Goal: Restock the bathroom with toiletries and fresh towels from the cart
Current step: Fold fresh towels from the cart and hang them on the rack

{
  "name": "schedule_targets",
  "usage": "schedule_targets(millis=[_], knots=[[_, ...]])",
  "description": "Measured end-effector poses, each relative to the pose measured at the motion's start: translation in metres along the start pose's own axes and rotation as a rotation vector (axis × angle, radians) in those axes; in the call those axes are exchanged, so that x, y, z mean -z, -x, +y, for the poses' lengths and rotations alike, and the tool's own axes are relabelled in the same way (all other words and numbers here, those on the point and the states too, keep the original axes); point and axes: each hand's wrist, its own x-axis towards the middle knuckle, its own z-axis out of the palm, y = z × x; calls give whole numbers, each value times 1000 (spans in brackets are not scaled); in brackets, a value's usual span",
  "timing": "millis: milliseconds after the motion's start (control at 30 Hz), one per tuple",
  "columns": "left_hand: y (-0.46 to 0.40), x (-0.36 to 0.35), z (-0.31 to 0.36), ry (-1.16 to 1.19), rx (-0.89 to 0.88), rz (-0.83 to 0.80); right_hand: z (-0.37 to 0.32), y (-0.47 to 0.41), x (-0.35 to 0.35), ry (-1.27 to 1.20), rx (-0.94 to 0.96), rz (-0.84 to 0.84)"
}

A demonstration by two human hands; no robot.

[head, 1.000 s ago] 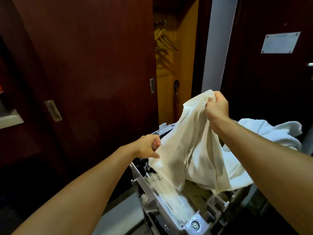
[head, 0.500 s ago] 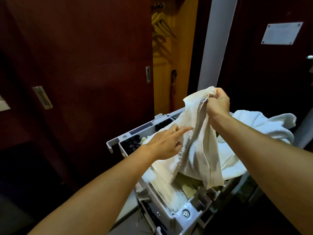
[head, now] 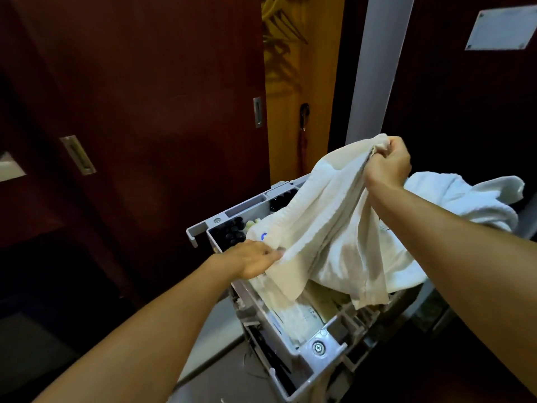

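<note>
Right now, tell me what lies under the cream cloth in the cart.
Under the cream cloth, the cart shows pale packets along its near side and dark bottle caps at the far corner. The cloth covers the middle, so the rest cannot be seen.

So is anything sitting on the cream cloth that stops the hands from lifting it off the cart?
Nothing visible does. The right hand grips the cream cloth at its top and the left hand holds its lower edge; it hangs over the cart.

hotel room entry | housekeeping cart (head: 316, 349) | wardrobe hangers (head: 283, 27) | door notice plate (head: 501, 29)
</note>
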Motion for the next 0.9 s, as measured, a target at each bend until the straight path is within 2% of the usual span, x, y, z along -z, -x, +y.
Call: schedule_targets(millis=[67, 167, 233, 433, 600, 733, 800, 900], knots=[[7, -9, 1, -21, -1, 19, 1, 1, -2, 27, -1, 16], [10, -28, 16, -363, 28, 102, 2, 6, -8, 58, 8, 7], [7, -42, 34, -496, 52, 164, 0, 6, -7, 61, 16, 10], [-3, -71, 54, -613, 87, 238, 8, 3, 4, 80, 43, -9], [-3, -71, 46, -611, 16, 241, 20, -1, 12, 71, 43, -10], [2, -62, 41, -601, 34, 295, 24, -5, 16, 96, 36, -5], [6, -44, 34, -472, 45, 380, 24, -5, 19, 115, 40, 1], [17, 2, 12, -153, 52, 643, 25, -7, 24, 137, 41, 10]])
